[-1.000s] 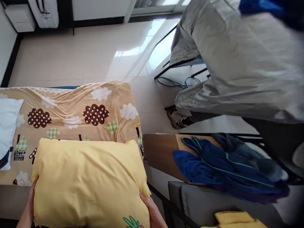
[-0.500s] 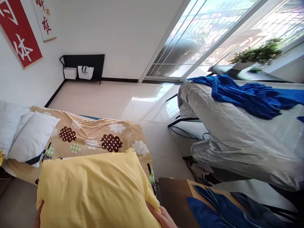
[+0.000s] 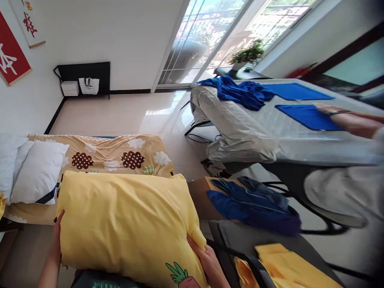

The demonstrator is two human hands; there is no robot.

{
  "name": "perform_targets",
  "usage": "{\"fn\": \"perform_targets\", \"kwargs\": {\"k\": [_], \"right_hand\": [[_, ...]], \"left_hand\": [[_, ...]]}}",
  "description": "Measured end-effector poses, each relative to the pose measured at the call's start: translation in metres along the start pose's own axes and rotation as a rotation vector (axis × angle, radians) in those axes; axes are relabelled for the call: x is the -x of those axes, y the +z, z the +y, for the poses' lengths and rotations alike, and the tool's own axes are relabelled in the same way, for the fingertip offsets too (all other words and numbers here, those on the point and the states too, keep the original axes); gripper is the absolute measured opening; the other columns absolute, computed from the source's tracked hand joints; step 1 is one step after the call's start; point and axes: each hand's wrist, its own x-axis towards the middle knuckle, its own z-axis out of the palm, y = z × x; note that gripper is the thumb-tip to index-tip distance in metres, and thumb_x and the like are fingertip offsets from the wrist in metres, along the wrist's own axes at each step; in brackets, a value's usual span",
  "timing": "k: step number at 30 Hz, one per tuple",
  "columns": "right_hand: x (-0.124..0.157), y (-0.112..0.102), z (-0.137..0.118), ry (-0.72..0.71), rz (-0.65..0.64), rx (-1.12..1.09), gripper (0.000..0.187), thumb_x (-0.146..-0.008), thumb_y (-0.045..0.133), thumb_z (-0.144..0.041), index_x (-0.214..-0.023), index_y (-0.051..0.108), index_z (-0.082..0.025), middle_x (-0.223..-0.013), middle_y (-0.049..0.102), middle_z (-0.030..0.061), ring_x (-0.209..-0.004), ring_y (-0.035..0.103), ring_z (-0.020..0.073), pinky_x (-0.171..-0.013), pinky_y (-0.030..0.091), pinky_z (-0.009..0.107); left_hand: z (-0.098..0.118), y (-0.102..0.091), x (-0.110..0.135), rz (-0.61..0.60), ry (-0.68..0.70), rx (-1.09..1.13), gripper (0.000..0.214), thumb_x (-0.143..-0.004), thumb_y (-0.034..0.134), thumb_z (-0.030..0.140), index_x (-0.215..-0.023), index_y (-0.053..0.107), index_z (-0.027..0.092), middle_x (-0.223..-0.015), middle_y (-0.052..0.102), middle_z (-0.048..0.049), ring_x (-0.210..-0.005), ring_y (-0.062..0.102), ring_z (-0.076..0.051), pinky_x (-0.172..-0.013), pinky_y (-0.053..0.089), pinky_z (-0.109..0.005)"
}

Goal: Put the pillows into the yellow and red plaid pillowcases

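Note:
I hold a plump yellow pillow (image 3: 126,222) in front of me by its two ends. A carrot print shows at its lower right corner. My left hand (image 3: 56,240) presses flat against the pillow's left end, fingers up. At the right end, my right hand (image 3: 205,260) grips the pillow's lower corner with curled fingers. The pillow hangs over the near edge of a bed covered with a tan cloud-patterned blanket (image 3: 108,154).
White pillows (image 3: 33,172) lie at the bed's left end. A blue garment (image 3: 252,200) lies on a wooden table (image 3: 198,196) to the right. Yellow cloth (image 3: 288,266) sits on a dark chair. Another person's arm (image 3: 348,118) reaches over a plastic-covered table (image 3: 264,132) with blue cloths.
The view rose from the bed and floor to take in the room, then turned right. The pillow stayed in both hands; another person's arm now shows at the far table.

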Motion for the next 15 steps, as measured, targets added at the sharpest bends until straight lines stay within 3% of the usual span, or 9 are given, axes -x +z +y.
{"fn": "perform_targets", "kwargs": {"k": [3,7,9,12,15], "right_hand": [[0.014,-0.012,0.007,0.000,0.060,-0.018,0.051,-0.056,0.076,-0.058,-0.087,0.077,-0.019,-0.075,0.076,0.0087,-0.079,0.072,0.0380,-0.061,0.058,0.041],[0.019,-0.038,0.008,0.011,0.132,0.023,0.049,-0.057,0.074,-0.061,-0.082,0.075,-0.019,-0.080,0.077,0.0083,-0.084,0.072,0.0364,-0.065,0.058,0.039],[0.015,-0.058,0.008,0.017,0.164,0.083,0.048,-0.057,0.072,-0.062,-0.079,0.075,-0.020,-0.083,0.077,0.0084,-0.087,0.071,0.0362,-0.067,0.057,0.038],[0.003,-0.102,0.011,0.012,0.218,0.156,0.046,-0.056,0.070,-0.062,-0.076,0.074,-0.021,-0.083,0.077,0.0089,-0.090,0.070,0.0374,-0.067,0.056,0.037],[-0.012,-0.171,0.011,0.033,0.315,0.247,0.044,-0.054,0.069,-0.064,-0.069,0.071,-0.022,-0.073,0.075,0.0099,-0.085,0.070,0.0371,-0.063,0.054,0.038]], "left_hand": [[-0.009,0.009,-0.005,0.018,0.059,-0.060,0.054,-0.085,0.065,0.032,-0.138,0.053,0.029,-0.122,0.070,-0.0010,-0.126,0.057,-0.026,-0.108,0.045,-0.037],[-0.027,0.032,-0.007,-0.152,-0.014,-0.050,0.048,-0.086,0.064,0.037,-0.132,0.060,0.025,-0.117,0.073,-0.0044,-0.119,0.062,-0.026,-0.105,0.047,-0.036],[-0.037,0.049,-0.004,-0.163,-0.036,-0.052,0.048,-0.086,0.064,0.036,-0.132,0.060,0.023,-0.115,0.073,-0.0058,-0.117,0.064,-0.026,-0.103,0.049,-0.036],[-0.064,0.082,0.001,-0.142,-0.113,-0.072,0.050,-0.085,0.064,0.039,-0.132,0.060,0.021,-0.110,0.075,-0.0084,-0.112,0.067,-0.028,-0.099,0.051,-0.038],[-0.114,0.128,0.005,-0.207,-0.112,-0.089,0.053,-0.083,0.066,0.043,-0.131,0.060,0.019,-0.109,0.075,-0.0089,-0.108,0.068,-0.029,-0.096,0.053,-0.039]]}}
